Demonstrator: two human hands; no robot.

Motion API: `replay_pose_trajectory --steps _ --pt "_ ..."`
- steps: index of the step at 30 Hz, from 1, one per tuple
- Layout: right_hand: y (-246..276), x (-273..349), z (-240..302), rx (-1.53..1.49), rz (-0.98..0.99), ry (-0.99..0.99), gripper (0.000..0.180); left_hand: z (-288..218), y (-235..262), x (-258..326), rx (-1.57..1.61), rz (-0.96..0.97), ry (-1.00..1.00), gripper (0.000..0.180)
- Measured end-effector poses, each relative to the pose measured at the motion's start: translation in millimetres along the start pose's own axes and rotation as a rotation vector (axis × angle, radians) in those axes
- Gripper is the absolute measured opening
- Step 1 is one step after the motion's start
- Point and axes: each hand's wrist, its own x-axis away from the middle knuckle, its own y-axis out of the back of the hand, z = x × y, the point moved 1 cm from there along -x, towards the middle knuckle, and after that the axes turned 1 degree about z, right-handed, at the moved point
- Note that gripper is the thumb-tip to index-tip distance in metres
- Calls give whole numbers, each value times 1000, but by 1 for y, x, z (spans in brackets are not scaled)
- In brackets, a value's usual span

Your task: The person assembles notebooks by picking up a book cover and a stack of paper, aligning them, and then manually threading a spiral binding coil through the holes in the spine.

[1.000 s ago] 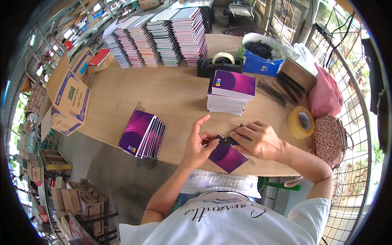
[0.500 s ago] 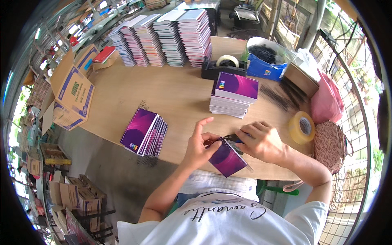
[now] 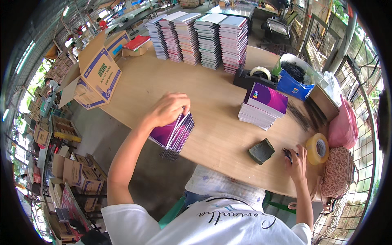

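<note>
My left hand (image 3: 168, 108) reaches out to the left edge of the wooden table (image 3: 212, 102) and grips the top of a leaning batch of purple spiral notebooks (image 3: 173, 134) whose wire bindings hang over the table edge. My right hand (image 3: 297, 163) rests on the table near its right edge, fingers closed on a small dark tool (image 3: 287, 154). A grey-green block (image 3: 261, 151) lies just left of that hand. A stack of purple-covered notebooks (image 3: 261, 107) sits farther back on the table.
Tall stacks of spiral notebooks (image 3: 200, 36) line the far edge. A black tape dispenser (image 3: 256, 76), a blue bin of black coils (image 3: 297, 77), loose black spirals (image 3: 300, 118), a yellow tape roll (image 3: 317, 148) and a pink bag (image 3: 342, 127) crowd the right. Open cartons (image 3: 96, 73) stand left.
Both hands were together on one purple notebook at the near edge. My left hand has carried it left onto the leaning batch; my right hand has moved right beside the tape roll.
</note>
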Motion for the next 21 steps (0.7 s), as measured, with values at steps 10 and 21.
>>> replay_pose_trajectory --steps 10,21 --pt "-30 -7 77 -180 -44 -8 53 4 -30 3 -115 -134 -26 36" --pt "12 -10 27 -89 -63 37 66 -114 -113 -172 -30 -240 -389 48"
